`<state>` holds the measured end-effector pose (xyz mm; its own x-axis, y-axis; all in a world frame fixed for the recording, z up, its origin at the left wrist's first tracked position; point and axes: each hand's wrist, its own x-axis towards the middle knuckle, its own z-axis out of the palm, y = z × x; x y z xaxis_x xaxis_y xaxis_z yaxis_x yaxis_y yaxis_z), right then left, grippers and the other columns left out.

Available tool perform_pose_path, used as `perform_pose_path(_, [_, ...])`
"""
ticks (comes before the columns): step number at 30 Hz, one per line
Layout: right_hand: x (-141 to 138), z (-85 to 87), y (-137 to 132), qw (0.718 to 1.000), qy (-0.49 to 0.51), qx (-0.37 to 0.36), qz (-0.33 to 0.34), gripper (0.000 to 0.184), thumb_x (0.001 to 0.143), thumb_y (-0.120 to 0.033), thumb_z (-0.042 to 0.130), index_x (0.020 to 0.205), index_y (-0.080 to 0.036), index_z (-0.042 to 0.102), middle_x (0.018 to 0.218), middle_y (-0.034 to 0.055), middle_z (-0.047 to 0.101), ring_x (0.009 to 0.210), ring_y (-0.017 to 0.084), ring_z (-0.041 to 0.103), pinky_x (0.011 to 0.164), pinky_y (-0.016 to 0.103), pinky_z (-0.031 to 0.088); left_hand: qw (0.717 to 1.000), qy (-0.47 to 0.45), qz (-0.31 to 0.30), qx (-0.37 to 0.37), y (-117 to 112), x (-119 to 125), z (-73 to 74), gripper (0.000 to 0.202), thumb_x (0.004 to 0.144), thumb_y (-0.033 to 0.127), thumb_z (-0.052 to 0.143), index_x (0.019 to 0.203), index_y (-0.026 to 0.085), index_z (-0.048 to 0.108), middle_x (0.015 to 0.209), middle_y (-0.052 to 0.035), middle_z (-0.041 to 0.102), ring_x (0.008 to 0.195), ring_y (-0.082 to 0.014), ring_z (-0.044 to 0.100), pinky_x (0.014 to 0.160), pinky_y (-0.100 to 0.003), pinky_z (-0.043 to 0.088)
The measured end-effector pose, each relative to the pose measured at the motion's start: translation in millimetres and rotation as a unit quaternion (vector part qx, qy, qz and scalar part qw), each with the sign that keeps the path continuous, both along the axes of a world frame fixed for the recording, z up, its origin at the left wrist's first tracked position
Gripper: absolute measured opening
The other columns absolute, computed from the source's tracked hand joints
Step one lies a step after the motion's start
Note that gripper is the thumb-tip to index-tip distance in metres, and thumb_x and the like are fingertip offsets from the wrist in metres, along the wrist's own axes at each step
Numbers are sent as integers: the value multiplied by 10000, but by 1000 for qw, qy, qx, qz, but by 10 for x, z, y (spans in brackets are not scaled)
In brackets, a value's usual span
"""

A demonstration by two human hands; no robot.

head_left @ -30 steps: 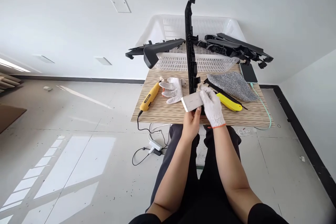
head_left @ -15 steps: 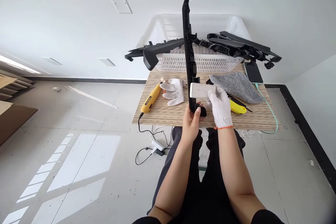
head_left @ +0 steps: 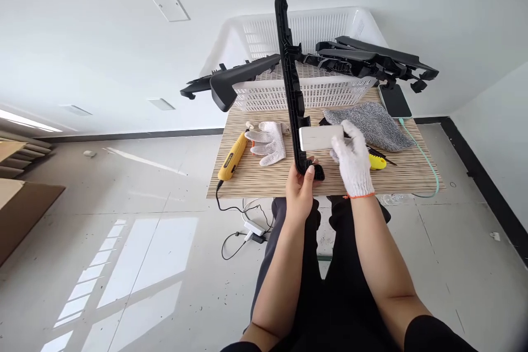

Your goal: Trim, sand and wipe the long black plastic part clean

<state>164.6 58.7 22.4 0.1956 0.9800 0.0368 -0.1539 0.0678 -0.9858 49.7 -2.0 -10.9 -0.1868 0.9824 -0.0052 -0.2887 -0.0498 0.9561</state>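
My left hand [head_left: 300, 192], bare, is closed around the lower end of a long black plastic trim piece [head_left: 291, 74]. The piece stands nearly upright, its ribbed, clipped side facing me. In a white knit glove with an orange cuff, my right hand [head_left: 352, 159] grips the right end of an off-white rectangular block [head_left: 320, 138]. The block's left end is against or just in front of the trim's lower part; I cannot tell if they touch. Behind my right hand, a yellow-handled cutter [head_left: 377, 162] is partly hidden.
A white plastic basket [head_left: 330, 93] at the back bears several black trim pieces [head_left: 371, 60]. On the table [head_left: 251, 186] lie a corded yellow power tool [head_left: 234, 157], a white glove [head_left: 270, 143], a grey cloth [head_left: 373, 125] and a phone [head_left: 395, 100] with a green cable.
My right hand has shifted slightly right and covers more of the yellow cutter. The block remains in it. My left hand keeps its hold on the trim piece. The camera view has shifted slightly.
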Motion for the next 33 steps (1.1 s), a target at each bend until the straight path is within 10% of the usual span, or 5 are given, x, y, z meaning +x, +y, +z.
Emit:
perform_pose_path(5, [71, -8, -65, 991, -45, 27, 122, 326, 880, -446, 705, 1160, -285, 751, 1121, 42, 726, 933, 181, 681, 804, 325, 607, 1000, -9, 11, -11, 5, -10, 1, 476, 888, 587, 694, 1198, 228, 653, 1147, -97, 725, 1054, -248, 717, 727, -306, 654])
perform_pose_path(13, [-36, 28, -61, 987, -64, 67, 128, 280, 913, -417, 654, 1133, -284, 767, 1281, 44, 715, 1268, 232, 623, 1085, 419, 529, 1000, 0, 11, -10, -4, 1, -22, 484, 883, 585, 700, 1210, 232, 644, 1225, -101, 713, 1102, -259, 705, 759, -322, 654])
perform_pose_path(19, [241, 53, -22, 993, -57, 73, 71, 597, 706, -433, 880, 1253, -282, 694, 1426, 44, 633, 1372, 281, 547, 1181, 484, 436, 1000, 20, -8, 23, -23, 1, 46, 494, 868, 491, 760, 1279, 250, 630, 1253, -105, 701, 1174, -265, 683, 811, -304, 630])
perform_pose_path(25, [449, 56, -73, 996, -11, 4, 89, 620, 555, -461, 942, 1078, -218, 715, 1210, 87, 712, 1065, 258, 674, 875, 410, 600, 1000, 7, 16, 25, -17, -1, 34, 471, 814, 481, 814, 1188, 239, 660, 1179, -88, 712, 1127, -258, 697, 900, -350, 618])
perform_pose_path(33, [565, 111, -74, 992, 6, 4, 128, 418, 550, -558, 912, 677, -225, 694, 800, 36, 671, 723, 172, 573, 608, 329, 490, 998, -48, 35, 6, -13, 37, 83, 446, 989, 607, 520, 1067, 209, 706, 1101, -79, 742, 1074, -225, 708, 815, -310, 600])
